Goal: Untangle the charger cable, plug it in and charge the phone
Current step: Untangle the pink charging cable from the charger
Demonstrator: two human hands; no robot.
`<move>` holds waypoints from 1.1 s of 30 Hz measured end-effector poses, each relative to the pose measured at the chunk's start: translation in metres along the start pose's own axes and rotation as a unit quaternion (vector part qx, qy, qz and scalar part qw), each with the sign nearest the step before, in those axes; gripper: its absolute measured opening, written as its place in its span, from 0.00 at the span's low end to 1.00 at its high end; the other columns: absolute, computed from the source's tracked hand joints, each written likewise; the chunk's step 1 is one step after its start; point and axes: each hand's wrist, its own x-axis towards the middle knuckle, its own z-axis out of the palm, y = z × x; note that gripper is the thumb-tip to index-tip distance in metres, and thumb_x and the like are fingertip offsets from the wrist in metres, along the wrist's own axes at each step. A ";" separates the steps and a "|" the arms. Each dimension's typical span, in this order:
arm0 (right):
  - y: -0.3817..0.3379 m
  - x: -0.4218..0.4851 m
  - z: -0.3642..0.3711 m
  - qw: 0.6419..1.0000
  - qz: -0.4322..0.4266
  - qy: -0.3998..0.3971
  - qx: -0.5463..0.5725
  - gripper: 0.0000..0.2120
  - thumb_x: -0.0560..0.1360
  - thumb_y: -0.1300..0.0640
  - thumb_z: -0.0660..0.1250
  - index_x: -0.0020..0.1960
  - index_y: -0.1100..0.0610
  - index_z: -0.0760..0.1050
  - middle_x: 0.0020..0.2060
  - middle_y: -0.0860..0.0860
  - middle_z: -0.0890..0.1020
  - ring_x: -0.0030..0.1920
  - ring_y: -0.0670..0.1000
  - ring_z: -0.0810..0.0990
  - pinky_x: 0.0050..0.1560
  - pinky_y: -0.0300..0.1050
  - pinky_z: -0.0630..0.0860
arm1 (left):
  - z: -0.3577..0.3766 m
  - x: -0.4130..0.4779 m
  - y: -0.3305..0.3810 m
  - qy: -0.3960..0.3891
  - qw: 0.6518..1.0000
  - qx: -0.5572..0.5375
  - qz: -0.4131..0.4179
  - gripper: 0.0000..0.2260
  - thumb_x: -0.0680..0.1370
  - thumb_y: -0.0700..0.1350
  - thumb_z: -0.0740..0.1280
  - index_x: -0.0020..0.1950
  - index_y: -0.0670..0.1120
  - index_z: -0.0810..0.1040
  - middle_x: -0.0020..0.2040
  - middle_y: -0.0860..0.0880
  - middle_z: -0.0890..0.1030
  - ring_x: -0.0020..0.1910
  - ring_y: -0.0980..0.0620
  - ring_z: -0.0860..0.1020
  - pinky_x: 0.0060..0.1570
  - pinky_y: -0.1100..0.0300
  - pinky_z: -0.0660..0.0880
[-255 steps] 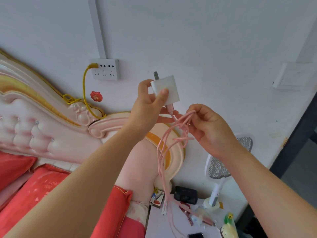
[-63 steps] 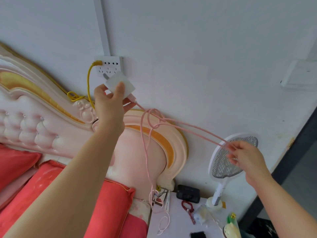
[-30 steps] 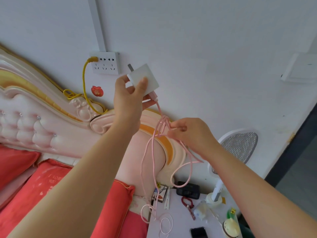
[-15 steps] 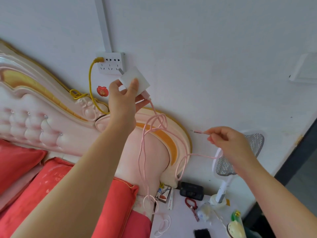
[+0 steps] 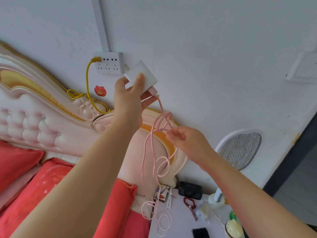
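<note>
Two hands: left hand (image 5: 127,102) grips charger (image 5: 141,76), right hand (image 5: 187,141) pinches cable (image 5: 155,134).

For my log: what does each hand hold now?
Left hand: closed on white charger.
Right hand: pinching pink cable.

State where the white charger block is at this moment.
The white charger block is pinched in the left hand, raised against the wall just right of the wall socket, not yet plugged in.
</note>
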 end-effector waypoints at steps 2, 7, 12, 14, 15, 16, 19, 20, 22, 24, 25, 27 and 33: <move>0.000 0.000 0.001 0.999 0.010 0.017 0.032 0.08 0.75 0.59 0.65 0.41 0.48 0.79 0.36 0.45 0.83 0.38 0.38 0.80 0.46 0.33 0.74 | -0.001 0.001 0.001 0.004 1.000 -0.006 0.002 0.15 0.78 0.43 0.64 0.62 0.40 0.67 0.44 0.43 0.78 0.32 0.50 0.81 0.36 0.53 0.80; 0.000 0.002 0.000 0.961 0.075 0.025 0.263 0.05 0.74 0.66 0.64 0.50 0.60 0.75 0.32 0.50 0.81 0.36 0.47 0.79 0.44 0.43 0.78 | -0.001 -0.002 0.002 -0.003 0.999 -0.036 -0.021 0.17 0.78 0.44 0.63 0.64 0.38 0.66 0.47 0.41 0.78 0.34 0.48 0.81 0.37 0.53 0.80; -0.009 0.003 -0.003 0.888 0.098 -0.072 0.444 0.18 0.74 0.75 0.56 0.61 0.62 0.71 0.42 0.55 0.79 0.46 0.50 0.80 0.53 0.47 0.78 | 0.005 -0.010 -0.001 -0.069 0.994 -0.051 -0.072 0.19 0.79 0.44 0.61 0.66 0.35 0.66 0.51 0.38 0.75 0.36 0.46 0.79 0.36 0.54 0.81; -0.008 0.002 -0.010 0.848 0.119 -0.110 0.505 0.26 0.71 0.78 0.52 0.63 0.60 0.69 0.44 0.55 0.79 0.50 0.52 0.80 0.58 0.53 0.74 | 0.001 -0.007 0.000 -0.081 0.993 -0.035 -0.076 0.19 0.79 0.44 0.61 0.66 0.35 0.65 0.48 0.38 0.73 0.36 0.46 0.78 0.37 0.54 0.81; -0.006 0.003 -0.013 0.831 0.131 -0.112 0.529 0.29 0.70 0.79 0.50 0.65 0.59 0.68 0.44 0.56 0.80 0.50 0.53 0.81 0.57 0.55 0.74 | -0.001 -0.005 0.000 -0.086 0.993 -0.026 -0.076 0.19 0.79 0.45 0.60 0.66 0.35 0.66 0.47 0.38 0.72 0.35 0.46 0.77 0.38 0.54 0.81; -0.005 0.004 -0.015 0.817 0.141 -0.108 0.548 0.30 0.69 0.79 0.49 0.65 0.58 0.68 0.44 0.56 0.81 0.48 0.54 0.82 0.54 0.56 0.76 | -0.003 -0.003 0.000 -0.092 0.993 -0.018 -0.077 0.19 0.80 0.45 0.59 0.66 0.35 0.66 0.47 0.38 0.72 0.35 0.47 0.77 0.38 0.54 0.81; -0.006 0.008 -0.017 0.813 0.157 -0.100 0.552 0.29 0.70 0.80 0.46 0.61 0.59 0.72 0.40 0.57 0.82 0.42 0.54 0.85 0.46 0.55 0.80 | -0.006 -0.003 0.001 -0.121 0.989 0.002 -0.086 0.13 0.81 0.46 0.57 0.60 0.39 0.71 0.42 0.40 0.74 0.32 0.49 0.77 0.37 0.55 0.80; -0.008 0.009 -0.016 0.826 0.156 -0.096 0.534 0.30 0.69 0.80 0.45 0.59 0.59 0.73 0.40 0.57 0.82 0.40 0.53 0.85 0.44 0.53 0.80 | -0.007 -0.004 0.001 -0.133 0.987 0.006 -0.092 0.11 0.81 0.47 0.56 0.57 0.41 0.73 0.41 0.41 0.75 0.31 0.50 0.77 0.35 0.56 0.80; -0.010 0.011 -0.012 0.867 0.139 -0.087 0.471 0.30 0.68 0.82 0.45 0.58 0.60 0.73 0.41 0.58 0.79 0.39 0.52 0.84 0.43 0.48 0.81 | -0.006 -0.005 -0.001 -0.147 0.983 0.015 -0.108 0.11 0.81 0.48 0.56 0.54 0.44 0.75 0.42 0.43 0.75 0.30 0.50 0.75 0.32 0.58 0.78; -0.012 0.011 -0.008 0.917 0.111 -0.074 0.375 0.25 0.70 0.81 0.50 0.56 0.61 0.74 0.45 0.62 0.77 0.43 0.53 0.82 0.43 0.43 0.81 | -0.005 -0.006 -0.002 -0.149 0.981 0.022 -0.119 0.11 0.81 0.48 0.56 0.54 0.45 0.75 0.41 0.44 0.75 0.31 0.50 0.73 0.30 0.59 0.75; -0.013 0.010 -0.006 0.942 0.093 -0.065 0.317 0.20 0.71 0.78 0.56 0.54 0.60 0.75 0.48 0.64 0.78 0.46 0.55 0.81 0.44 0.42 0.80 | -0.005 -0.007 -0.002 -0.150 0.981 0.023 -0.122 0.11 0.81 0.48 0.56 0.53 0.46 0.76 0.40 0.45 0.75 0.30 0.50 0.72 0.30 0.60 0.74; -0.013 0.011 -0.006 0.982 0.046 -0.044 0.179 0.12 0.71 0.71 0.66 0.48 0.57 0.77 0.47 0.62 0.80 0.48 0.55 0.80 0.47 0.44 0.80 | -0.004 -0.007 -0.001 -0.149 0.981 0.012 -0.127 0.12 0.81 0.48 0.55 0.51 0.46 0.76 0.38 0.45 0.75 0.30 0.50 0.71 0.29 0.61 0.73; -0.019 0.017 -0.013 0.990 -0.085 -0.035 -0.109 0.10 0.70 0.61 0.68 0.36 0.46 0.75 0.33 0.40 0.77 0.37 0.39 0.75 0.40 0.26 0.68 | -0.009 -0.006 -0.001 -0.138 0.980 -0.005 -0.141 0.12 0.82 0.48 0.54 0.51 0.45 0.75 0.39 0.45 0.74 0.32 0.50 0.70 0.28 0.62 0.73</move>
